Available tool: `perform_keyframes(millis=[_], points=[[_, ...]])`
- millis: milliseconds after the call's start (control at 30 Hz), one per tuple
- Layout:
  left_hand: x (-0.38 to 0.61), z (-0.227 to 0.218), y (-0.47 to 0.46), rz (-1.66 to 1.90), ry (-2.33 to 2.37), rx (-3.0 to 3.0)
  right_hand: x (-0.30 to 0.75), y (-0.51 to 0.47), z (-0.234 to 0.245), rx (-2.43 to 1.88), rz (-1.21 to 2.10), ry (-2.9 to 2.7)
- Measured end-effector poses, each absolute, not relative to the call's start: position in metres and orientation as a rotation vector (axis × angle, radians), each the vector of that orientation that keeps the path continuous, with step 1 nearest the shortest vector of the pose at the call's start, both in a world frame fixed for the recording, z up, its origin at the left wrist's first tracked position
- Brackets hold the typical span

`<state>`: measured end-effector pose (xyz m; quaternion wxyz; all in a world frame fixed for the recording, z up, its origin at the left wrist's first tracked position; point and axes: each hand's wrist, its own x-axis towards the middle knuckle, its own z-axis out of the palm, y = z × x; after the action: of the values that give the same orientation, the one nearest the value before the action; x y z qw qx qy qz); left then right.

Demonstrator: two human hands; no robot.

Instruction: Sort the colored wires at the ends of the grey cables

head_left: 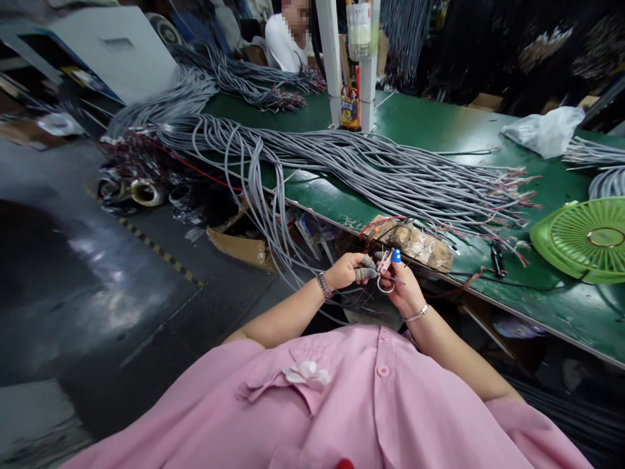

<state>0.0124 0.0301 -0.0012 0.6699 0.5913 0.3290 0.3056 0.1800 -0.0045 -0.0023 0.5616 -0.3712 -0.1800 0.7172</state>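
Observation:
In front of my body, my left hand [347, 271] is closed in a pinch, with grey covers on its fingertips. What it pinches is too small to make out; a grey cable runs down near it. Right beside it, my right hand [406, 290], with a blue cover on the thumb, is closed around a small pink clip-like tool [384, 263]. A pale ring [385, 286] hangs at its fingers, and thin dark and reddish wires [396, 280] stick out there. Just beyond both hands lies a worn, tape-covered wooden block [424, 249] on the table edge.
Long grey cables [332, 153] with stripped ends lie along the green table [430, 124]. A green fan [586, 238] and a black tool [498, 260] are at right, a plastic bag [544, 130] behind. An open cardboard box [239, 241] is below. Another person [286, 42] is across the table.

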Motion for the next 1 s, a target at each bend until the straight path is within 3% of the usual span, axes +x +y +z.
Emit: perform_keyframes(millis=[600,833,1000], points=[[-0.028,-0.005,-0.032,0.759,0.747,1.262,0.202,-0.031,-0.025,-0.904,1.816,-0.425],[-0.035,0.001,-0.056,0.851,0.889,1.476,0.206,-0.066,-0.018,-0.893,1.771,-0.944],[-0.034,0.015,-0.069,0.876,0.978,1.773,0.204,-0.074,0.009,-1.073,1.360,-1.577]])
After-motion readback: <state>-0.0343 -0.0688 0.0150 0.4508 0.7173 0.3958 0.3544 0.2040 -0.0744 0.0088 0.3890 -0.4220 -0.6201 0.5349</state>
